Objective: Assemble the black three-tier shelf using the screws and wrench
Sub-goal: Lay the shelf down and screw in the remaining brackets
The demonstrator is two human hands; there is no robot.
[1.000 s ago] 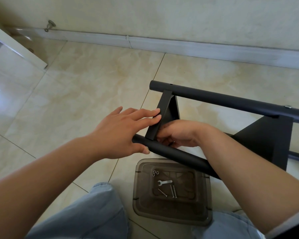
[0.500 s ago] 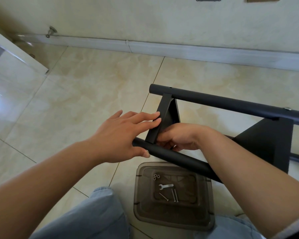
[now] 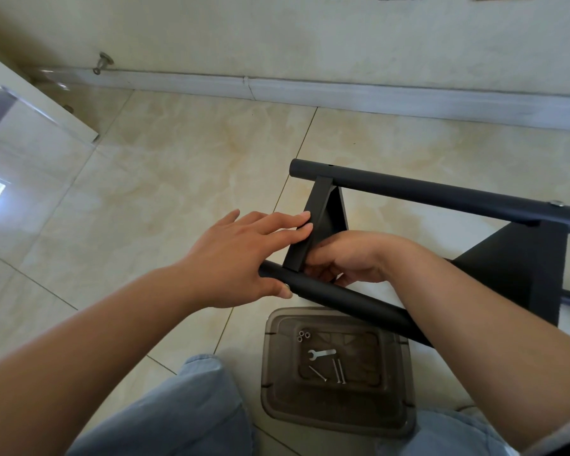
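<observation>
Since the earlier frame my view has tipped slightly upward, so the wall fittings at 12 o'clock now show; my hands have kept their places on the shelf frame.

1. Left hand [image 3: 234, 258]: fingers straight and flat against the outer face of the triangular shelf panel [image 3: 305, 238], thumb resting on the end of the near tube [image 3: 339, 299]. It grips nothing; it presses.

2. Right hand [image 3: 349, 258]: fingers curled in behind the panel, at the joint where the panel meets the near tube. Whether they pinch a screw or nut there I cannot tell; the fingertips are hidden.

3. Black shelf frame: lying on its side on the tiled floor [image 3: 165, 179], at 1 to 3 o'clock from my hands. The far tube [image 3: 441, 195] runs from 12 toward 3 o'clock and carries a fitted screw head [image 3: 556, 203]. A second, larger shelf panel [image 3: 520, 274] stands at 3 o'clock between the tubes.

4. Parts tray: a smoky translucent plastic container lid [image 3: 339, 413] rests on the floor at 6 o'clock, between my knees, partly under the near tube. On it lie the flat wrench [image 3: 323, 353], three long screws [image 3: 338, 371] just below it, and three small nuts [image 3: 303, 335] at its upper left corner.
</observation>
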